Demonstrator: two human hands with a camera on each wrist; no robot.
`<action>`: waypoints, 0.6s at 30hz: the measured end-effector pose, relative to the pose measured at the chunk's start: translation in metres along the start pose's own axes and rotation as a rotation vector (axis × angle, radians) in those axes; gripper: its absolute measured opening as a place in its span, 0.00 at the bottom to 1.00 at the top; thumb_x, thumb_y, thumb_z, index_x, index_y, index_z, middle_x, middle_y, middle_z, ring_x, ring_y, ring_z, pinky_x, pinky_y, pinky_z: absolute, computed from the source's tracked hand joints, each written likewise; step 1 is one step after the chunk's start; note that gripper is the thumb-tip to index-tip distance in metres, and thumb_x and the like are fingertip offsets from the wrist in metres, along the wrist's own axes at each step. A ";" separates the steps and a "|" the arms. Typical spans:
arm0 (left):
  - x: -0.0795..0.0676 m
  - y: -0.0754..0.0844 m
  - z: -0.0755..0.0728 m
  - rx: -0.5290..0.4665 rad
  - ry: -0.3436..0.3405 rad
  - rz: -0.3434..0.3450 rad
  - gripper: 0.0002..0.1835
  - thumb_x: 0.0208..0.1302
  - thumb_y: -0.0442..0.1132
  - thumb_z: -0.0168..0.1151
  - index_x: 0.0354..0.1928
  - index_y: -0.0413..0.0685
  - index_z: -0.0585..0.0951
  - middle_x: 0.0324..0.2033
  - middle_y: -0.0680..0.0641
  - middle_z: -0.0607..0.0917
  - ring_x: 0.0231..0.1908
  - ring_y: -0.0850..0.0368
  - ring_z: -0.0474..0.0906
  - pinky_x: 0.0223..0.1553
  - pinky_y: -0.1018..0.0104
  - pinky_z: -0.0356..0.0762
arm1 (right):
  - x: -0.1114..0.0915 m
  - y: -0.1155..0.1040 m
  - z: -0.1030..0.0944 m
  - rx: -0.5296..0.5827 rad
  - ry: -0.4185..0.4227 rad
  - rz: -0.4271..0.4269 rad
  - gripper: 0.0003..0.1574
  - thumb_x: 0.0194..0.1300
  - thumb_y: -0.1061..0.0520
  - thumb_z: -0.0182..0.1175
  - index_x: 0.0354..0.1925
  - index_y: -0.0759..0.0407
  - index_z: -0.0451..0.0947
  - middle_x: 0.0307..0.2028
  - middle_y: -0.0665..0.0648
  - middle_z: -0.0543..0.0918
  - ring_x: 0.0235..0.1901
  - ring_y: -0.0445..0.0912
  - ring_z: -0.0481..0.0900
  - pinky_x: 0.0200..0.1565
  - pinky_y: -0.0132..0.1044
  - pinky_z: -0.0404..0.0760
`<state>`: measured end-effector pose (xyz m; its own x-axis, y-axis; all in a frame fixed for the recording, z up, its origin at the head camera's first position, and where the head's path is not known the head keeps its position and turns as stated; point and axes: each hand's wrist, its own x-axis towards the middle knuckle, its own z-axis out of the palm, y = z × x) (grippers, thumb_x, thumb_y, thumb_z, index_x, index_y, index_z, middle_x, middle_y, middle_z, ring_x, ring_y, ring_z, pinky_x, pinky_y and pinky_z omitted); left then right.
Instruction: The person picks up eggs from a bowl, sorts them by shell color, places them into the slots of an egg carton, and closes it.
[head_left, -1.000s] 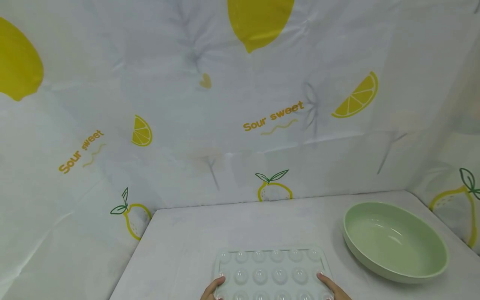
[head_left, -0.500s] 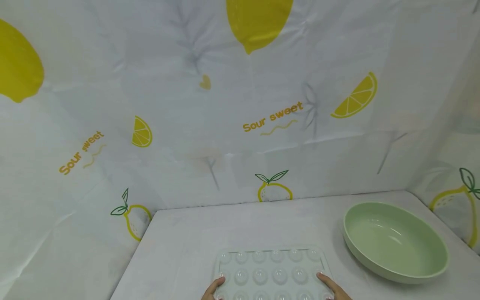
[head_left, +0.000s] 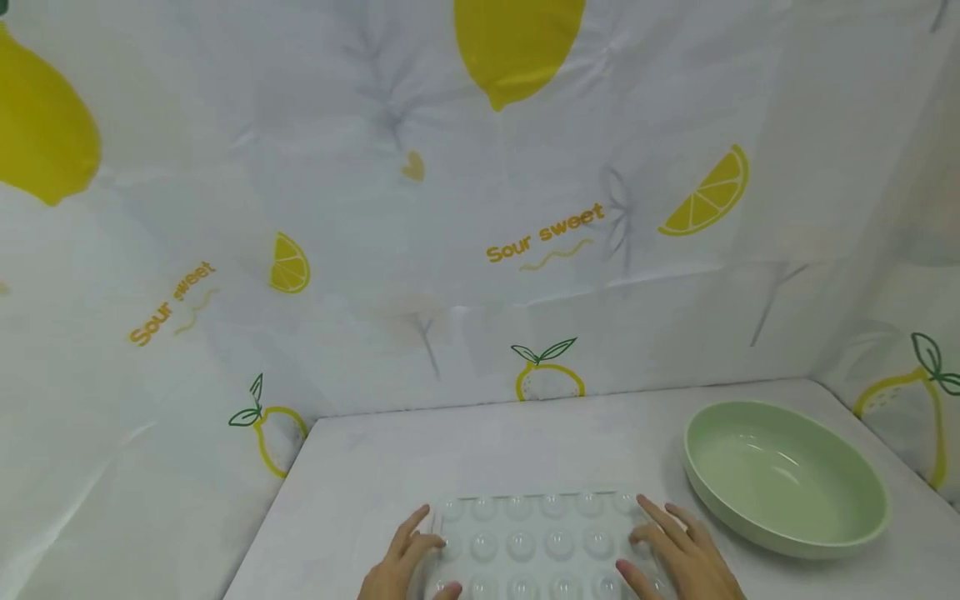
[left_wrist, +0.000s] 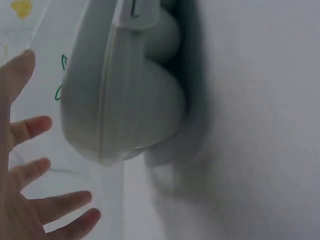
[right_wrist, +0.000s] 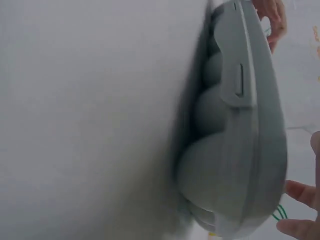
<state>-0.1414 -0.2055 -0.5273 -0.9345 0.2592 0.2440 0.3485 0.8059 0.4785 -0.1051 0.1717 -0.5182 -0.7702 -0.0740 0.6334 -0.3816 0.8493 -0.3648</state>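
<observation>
A pale green plastic egg box (head_left: pixel 540 525) with rows of round domes lies on the table, partly cut off by the bottom of the head view. My left hand (head_left: pixel 393 567) is at its left edge, fingers spread. On the opposite side, my right hand (head_left: pixel 690 554) overlaps the box's right edge, its fingers also spread. The left wrist view shows a gap between the left fingers (left_wrist: pixel 30 175) and the box's lid rim (left_wrist: pixel 95 115). In the right wrist view, clip latches and rounded cups show along the box's side (right_wrist: pixel 235 150), with the right fingertips (right_wrist: pixel 300 227) beside the lid.
A shallow green bowl (head_left: pixel 787 483) stands to the right of the box, near my right hand. White lemon-print cloth walls (head_left: pixel 375 250) enclose the white table (head_left: pixel 360 467) at the back and both sides.
Both hands have let go of the egg box's sides and come up over its edges with fingers spread. The box and the bowl have stayed in place.
</observation>
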 end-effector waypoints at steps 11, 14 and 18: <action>0.079 0.057 -0.012 0.180 0.121 -0.030 0.33 0.74 0.64 0.48 0.72 0.53 0.72 0.73 0.36 0.70 0.75 0.28 0.59 0.69 0.20 0.57 | 0.089 -0.013 0.021 -0.091 -0.242 0.125 0.42 0.69 0.29 0.57 0.74 0.40 0.68 0.78 0.64 0.62 0.75 0.79 0.51 0.66 0.82 0.55; 0.087 0.065 -0.005 0.155 0.092 -0.032 0.35 0.73 0.66 0.48 0.74 0.56 0.70 0.75 0.37 0.68 0.76 0.27 0.56 0.70 0.19 0.53 | 0.092 -0.016 0.027 -0.076 -0.253 0.142 0.41 0.69 0.30 0.57 0.74 0.42 0.68 0.78 0.65 0.61 0.75 0.79 0.50 0.67 0.83 0.53; 0.094 0.073 0.000 0.135 0.061 -0.029 0.36 0.72 0.67 0.48 0.75 0.58 0.69 0.76 0.38 0.67 0.77 0.27 0.54 0.71 0.20 0.51 | 0.092 -0.018 0.029 -0.058 -0.246 0.157 0.41 0.69 0.29 0.56 0.74 0.41 0.69 0.78 0.65 0.61 0.76 0.79 0.48 0.67 0.84 0.50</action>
<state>-0.2038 -0.1223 -0.4691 -0.9362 0.2054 0.2851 0.3051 0.8778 0.3694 -0.1842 0.1348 -0.4734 -0.9210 -0.0577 0.3852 -0.2235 0.8882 -0.4013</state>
